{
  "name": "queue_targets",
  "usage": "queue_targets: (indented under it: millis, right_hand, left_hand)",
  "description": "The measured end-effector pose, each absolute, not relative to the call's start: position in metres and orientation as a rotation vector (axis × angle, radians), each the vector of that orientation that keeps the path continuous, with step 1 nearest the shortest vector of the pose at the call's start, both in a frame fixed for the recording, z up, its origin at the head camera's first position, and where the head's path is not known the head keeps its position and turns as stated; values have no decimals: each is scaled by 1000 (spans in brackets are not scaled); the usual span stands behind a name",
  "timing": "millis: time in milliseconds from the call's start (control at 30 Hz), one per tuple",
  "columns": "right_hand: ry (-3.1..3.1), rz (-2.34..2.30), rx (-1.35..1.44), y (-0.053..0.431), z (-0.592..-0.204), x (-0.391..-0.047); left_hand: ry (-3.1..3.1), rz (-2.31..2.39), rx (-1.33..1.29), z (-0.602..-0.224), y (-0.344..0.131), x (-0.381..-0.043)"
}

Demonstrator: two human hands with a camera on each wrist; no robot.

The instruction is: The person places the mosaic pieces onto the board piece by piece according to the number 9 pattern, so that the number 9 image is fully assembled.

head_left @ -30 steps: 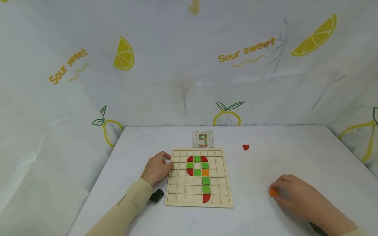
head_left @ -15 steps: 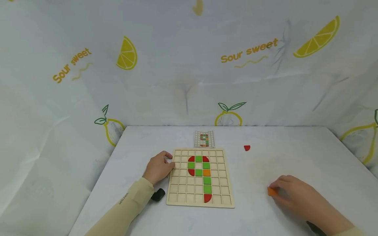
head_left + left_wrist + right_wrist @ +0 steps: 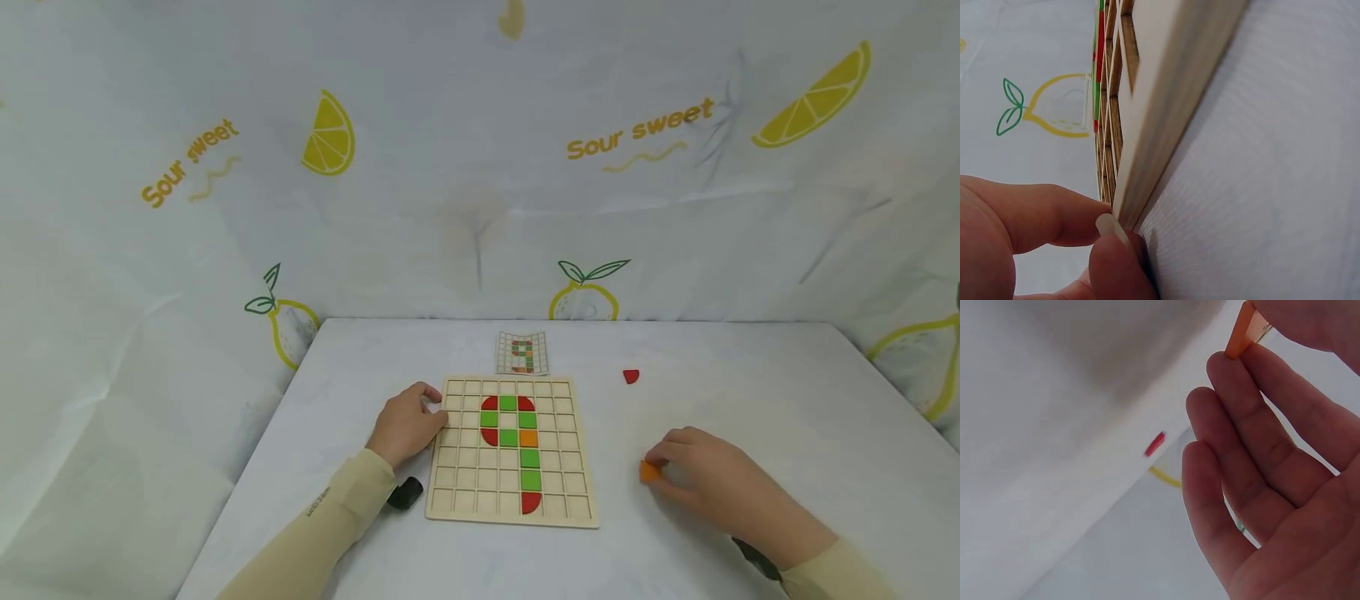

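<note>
In the head view, a wooden grid board (image 3: 465,481) lies on the table, with several green square tiles, several red quarter-round tiles and one orange square tile (image 3: 528,438) set in its cells. My left hand (image 3: 406,423) pinches the board's left edge between thumb and index finger; the left wrist view shows the fingertips at the board's rim (image 3: 1166,100). To the right of the board, my right hand (image 3: 701,475) holds an orange tile (image 3: 649,472) by thumb and fingertips, above the table. The same orange tile (image 3: 1242,331) shows edge-on in the right wrist view.
Behind the board lies a pattern card (image 3: 522,353) printed with a similar coloured figure. A loose red quarter-round tile (image 3: 631,377) rests on the table at the back right. White cloth (image 3: 450,208) with lemon prints rises behind the table.
My right hand has moved left toward the board with the orange tile in its fingers. The left hand stays at the board's edge; the head view has shifted slightly.
</note>
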State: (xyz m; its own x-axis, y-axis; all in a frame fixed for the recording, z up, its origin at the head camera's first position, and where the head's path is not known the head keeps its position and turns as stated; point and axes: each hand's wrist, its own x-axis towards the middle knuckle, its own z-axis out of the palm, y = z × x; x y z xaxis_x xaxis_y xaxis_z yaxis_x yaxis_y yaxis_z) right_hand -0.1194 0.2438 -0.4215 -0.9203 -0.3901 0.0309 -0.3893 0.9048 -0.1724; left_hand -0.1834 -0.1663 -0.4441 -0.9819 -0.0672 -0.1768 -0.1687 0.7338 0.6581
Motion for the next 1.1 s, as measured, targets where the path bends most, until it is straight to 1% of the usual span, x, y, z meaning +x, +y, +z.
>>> queue_targets:
  millis: [100,367,700,900,1100]
  right_hand:
    - [3051,-311,-705,227,-416,-122]
    - [2977,-318,-783,179,-405,-129]
    - [2929,-391,-1126,126,-403,-130]
    - [2895,-420,-1274,103,-412,-127]
    - [2850,-430,-1294,92,-416,-123]
  left_hand:
    - [2788,1089,-195,-444,-167,-184]
    - [2792,1095,-191,-446,-167,-184]
    - [2794,1090,-201,-445,-167,-185]
    - [2789,1095,-213,-444,-166,-185]
    - [2799,1084,-218,-446,-167,-186]
